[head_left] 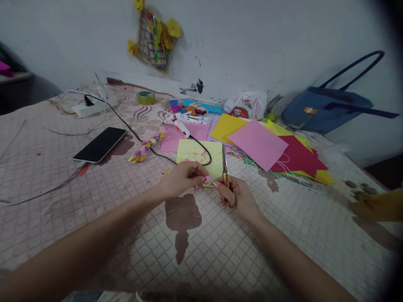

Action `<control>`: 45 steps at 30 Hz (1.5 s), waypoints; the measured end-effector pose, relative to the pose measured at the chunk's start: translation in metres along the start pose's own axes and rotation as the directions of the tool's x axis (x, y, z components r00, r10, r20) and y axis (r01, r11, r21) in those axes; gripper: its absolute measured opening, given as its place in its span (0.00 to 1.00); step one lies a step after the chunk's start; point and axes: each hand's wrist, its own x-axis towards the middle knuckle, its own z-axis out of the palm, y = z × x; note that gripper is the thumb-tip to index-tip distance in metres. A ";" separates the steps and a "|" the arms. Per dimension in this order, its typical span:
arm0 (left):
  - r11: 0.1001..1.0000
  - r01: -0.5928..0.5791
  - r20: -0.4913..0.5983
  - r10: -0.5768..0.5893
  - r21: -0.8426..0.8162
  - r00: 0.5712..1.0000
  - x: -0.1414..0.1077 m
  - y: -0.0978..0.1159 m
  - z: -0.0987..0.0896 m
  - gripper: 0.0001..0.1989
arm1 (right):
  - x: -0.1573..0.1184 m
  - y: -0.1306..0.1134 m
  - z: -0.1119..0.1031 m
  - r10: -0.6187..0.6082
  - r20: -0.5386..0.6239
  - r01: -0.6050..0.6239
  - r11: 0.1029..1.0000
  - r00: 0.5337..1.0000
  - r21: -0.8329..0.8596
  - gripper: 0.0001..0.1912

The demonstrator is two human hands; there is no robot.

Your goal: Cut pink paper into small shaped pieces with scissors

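My left hand (187, 178) pinches a small pink paper piece (206, 179) between thumb and fingertips, over the near edge of a pale yellow sheet (201, 153). My right hand (234, 195) is closed around the gold handles of a pair of scissors (225, 167), whose blades point away from me. The two hands are close together but apart. Pink scraps lie scattered on the yellow sheet. Behind it rests a white glue gun (181, 126) with a black cord, on a pink sheet (168, 138). To the left lies a string of small coloured paper pieces (146, 147).
Coloured paper sheets (258, 142) and loose white string (239, 161) lie right of the hands. A phone (100, 144) on a cable, a power strip (91, 107) and green tape (146, 97) are at left. A blue bag (327, 109) stands at the back right.
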 end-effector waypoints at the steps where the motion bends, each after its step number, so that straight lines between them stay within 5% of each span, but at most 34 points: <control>1: 0.999 0.013 0.013 -0.012 -0.029 1.000 -0.002 0.001 0.001 0.08 | 0.000 -0.001 0.001 0.002 0.011 -0.002 1.000 1.000 0.001 0.13; 13: 0.993 0.103 0.003 -0.103 -0.063 0.995 -0.009 0.006 0.008 0.10 | -0.003 -0.002 0.005 -0.031 0.022 0.032 0.996 0.999 -0.077 0.08; 23: 0.994 0.100 0.039 -0.098 -0.038 0.994 -0.012 0.003 0.010 0.07 | -0.006 0.005 0.006 -0.028 0.035 0.026 0.998 0.999 0.050 0.12; 29: 0.997 0.074 0.044 -0.075 0.013 0.996 -0.012 0.004 0.012 0.08 | -0.005 0.006 0.005 -0.036 0.072 0.038 0.999 0.997 -0.019 0.11; 45: 0.985 0.125 0.106 -0.113 -0.116 0.988 -0.016 0.003 0.013 0.06 | -0.007 0.003 0.006 -0.034 0.066 0.034 0.999 0.997 0.005 0.10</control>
